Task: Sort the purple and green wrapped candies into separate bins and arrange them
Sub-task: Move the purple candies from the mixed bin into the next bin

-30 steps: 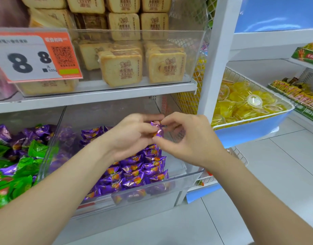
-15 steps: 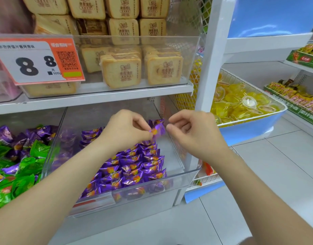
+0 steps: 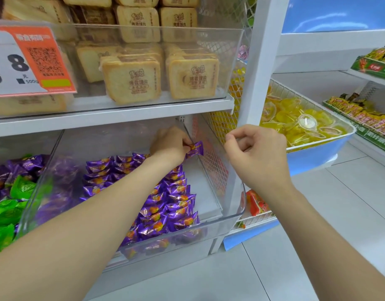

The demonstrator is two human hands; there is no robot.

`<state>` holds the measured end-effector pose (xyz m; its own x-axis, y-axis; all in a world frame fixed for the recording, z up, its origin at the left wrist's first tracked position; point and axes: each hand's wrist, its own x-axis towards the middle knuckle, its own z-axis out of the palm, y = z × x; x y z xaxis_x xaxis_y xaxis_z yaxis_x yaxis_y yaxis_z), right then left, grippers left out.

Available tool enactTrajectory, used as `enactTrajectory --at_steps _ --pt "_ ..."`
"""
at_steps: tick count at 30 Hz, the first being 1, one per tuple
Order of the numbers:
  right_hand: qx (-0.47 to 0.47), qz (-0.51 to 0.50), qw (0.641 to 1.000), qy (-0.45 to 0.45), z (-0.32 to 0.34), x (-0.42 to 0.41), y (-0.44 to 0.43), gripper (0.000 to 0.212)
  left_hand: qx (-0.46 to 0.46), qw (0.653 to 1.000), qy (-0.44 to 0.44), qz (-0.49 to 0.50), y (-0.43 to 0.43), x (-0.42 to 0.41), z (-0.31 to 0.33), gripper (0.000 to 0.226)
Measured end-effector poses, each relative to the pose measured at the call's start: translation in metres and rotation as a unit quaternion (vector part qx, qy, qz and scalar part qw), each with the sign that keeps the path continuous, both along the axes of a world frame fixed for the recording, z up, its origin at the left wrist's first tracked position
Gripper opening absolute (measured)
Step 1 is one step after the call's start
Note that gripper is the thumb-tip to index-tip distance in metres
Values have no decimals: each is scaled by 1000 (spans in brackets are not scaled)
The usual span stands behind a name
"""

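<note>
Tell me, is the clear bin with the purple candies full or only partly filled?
Partly filled. The clear bin holds rows of purple candies across its left and middle, while a strip of bare white floor shows along its right side.

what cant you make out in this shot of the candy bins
Head view only:
- Purple wrapped candies in the clear plastic bin: the left forearm covers part of the rows.
- Orange and white price tag: cut off by the left edge.
- Bin of mixed green and purple candies: cut off at the left edge.
- Right hand: fingers curled, so whether it holds anything is hidden.
</note>
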<state>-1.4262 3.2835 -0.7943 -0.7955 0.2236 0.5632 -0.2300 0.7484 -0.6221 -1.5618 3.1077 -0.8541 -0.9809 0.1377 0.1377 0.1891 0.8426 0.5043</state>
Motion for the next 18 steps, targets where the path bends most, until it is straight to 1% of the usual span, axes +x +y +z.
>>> enactTrajectory --at_steps 3,6,10,14,16,18 --pt "4 0 1000 1 0 -1 0 14 -86 996 19 21 5 -6 -14 15" --pt "4 2 1000 1 -1 -2 0 14 -130 990 29 37 7 -10 -23 11" --pt "1 5 1000 4 -1 -2 1 14 -169 983 40 53 12 -13 -24 13" --pt "10 7 1000 5 -1 -1 1 14 -156 985 52 46 16 -11 -22 12" --pt "40 16 999 10 1 1 0 14 -134 989 49 43 13 -9 -19 8" --pt "70 45 997 11 4 3 -4 13 -108 992 48 33 6 -1 -11 9"
